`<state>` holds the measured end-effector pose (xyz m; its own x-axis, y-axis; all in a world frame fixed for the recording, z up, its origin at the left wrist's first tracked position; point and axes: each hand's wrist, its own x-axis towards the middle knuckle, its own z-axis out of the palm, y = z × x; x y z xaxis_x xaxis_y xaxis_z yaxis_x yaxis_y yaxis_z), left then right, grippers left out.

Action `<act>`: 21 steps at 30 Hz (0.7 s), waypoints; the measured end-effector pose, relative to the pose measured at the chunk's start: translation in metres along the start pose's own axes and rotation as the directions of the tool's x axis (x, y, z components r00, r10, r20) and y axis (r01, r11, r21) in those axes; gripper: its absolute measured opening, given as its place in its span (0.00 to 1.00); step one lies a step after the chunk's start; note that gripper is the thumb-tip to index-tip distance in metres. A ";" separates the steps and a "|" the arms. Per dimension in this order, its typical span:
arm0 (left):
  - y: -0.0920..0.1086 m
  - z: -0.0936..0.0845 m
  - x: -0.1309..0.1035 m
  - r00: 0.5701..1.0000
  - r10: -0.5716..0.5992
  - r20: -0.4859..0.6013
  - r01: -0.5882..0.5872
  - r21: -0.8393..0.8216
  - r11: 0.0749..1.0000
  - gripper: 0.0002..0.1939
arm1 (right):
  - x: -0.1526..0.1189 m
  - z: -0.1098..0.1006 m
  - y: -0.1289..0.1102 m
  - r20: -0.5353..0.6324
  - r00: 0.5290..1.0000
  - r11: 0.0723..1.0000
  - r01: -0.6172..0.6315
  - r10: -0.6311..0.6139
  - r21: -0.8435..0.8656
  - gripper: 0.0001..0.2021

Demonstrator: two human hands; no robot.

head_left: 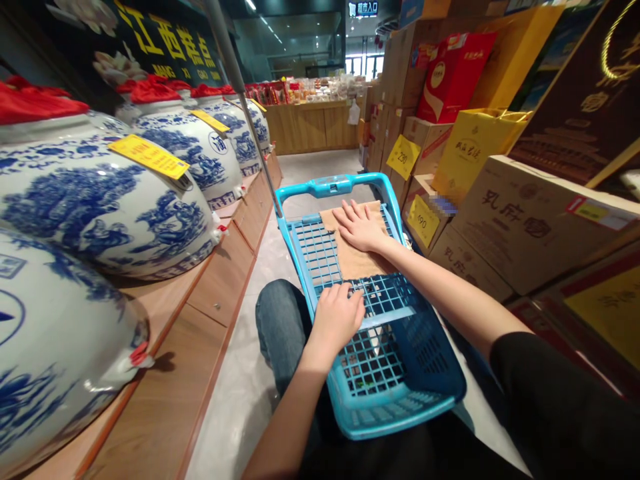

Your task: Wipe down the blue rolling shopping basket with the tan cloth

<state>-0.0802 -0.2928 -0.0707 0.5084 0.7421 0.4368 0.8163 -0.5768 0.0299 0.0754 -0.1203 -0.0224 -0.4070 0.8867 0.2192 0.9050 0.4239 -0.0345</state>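
A blue plastic basket cart (400, 417) with a grid surface stands in front of me. Across the right part of its upper grid lies a tan cloth (357, 262). My right hand (361, 227) rests flat on this cloth with its fingers spread. Nearer to me, my left hand (339, 313) touches the grid left of the middle, its fingers bent over the bars; whether it grips them is hidden. The handle (335, 186) is at the far end, beyond both hands.
Large blue-and-white jars (100, 193) with red covers line a wooden shelf (215, 287) on the left. Stacked cartons (530, 213) and gift bags rise on the right. A grey pole (250, 113) stands by the cart's far left corner. Farther back is a wooden counter (313, 127).
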 end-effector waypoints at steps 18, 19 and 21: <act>0.002 -0.001 0.000 0.999 -0.003 0.033 0.003 -0.003 1.000 0.11 | -0.081 0.011 -0.009 -0.011 0.992 0.991 0.128 -0.129 -0.037 0.33; 0.002 -0.001 0.000 0.999 -0.004 0.037 0.004 -0.004 1.000 0.11 | -0.086 0.012 -0.010 -0.014 0.991 0.990 0.135 -0.136 -0.041 0.33; 0.002 -0.001 0.000 0.999 -0.005 0.048 0.006 -0.006 1.000 0.11 | -0.095 0.014 -0.011 -0.022 0.989 0.988 0.143 -0.145 -0.052 0.32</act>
<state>-0.0786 -0.2946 -0.0700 0.5165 0.7609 0.3927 0.8176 -0.5745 0.0378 0.1020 -0.2068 -0.0564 -0.5307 0.8118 0.2437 0.8426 0.5365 0.0477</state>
